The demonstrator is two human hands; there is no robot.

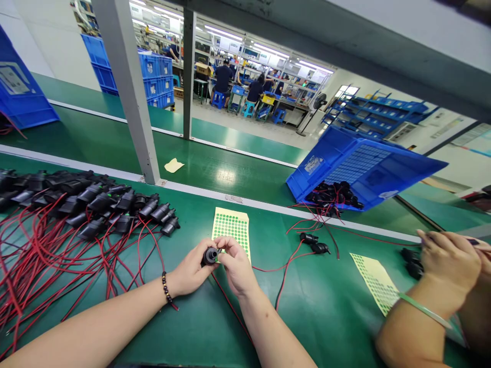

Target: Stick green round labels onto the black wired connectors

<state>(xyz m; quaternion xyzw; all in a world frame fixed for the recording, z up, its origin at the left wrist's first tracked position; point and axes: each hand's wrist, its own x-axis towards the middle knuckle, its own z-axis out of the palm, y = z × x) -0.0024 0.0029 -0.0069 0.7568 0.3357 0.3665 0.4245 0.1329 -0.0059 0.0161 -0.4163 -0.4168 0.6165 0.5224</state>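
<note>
My left hand (192,270), with a beaded bracelet on its wrist, is wrapped round a black cylindrical part (210,256) with a round nozzle facing the camera. My right hand (237,267) pinches at the part's right side, where a small green spot shows between the fingers. A red wire runs down from beneath the hands. Just behind them lies a pale yellow sheet (232,225) with rows of green round stickers. Two black parts with red wires (320,248) rest to the right of my hands.
Many black parts (92,197) with tangled red wires (49,255) cover the left side. A tilted blue crate (368,168) holds more parts at back right. Another person's hands (448,260) work at the right, beside a second sticker sheet (376,281). A grey post (130,92) stands at back left.
</note>
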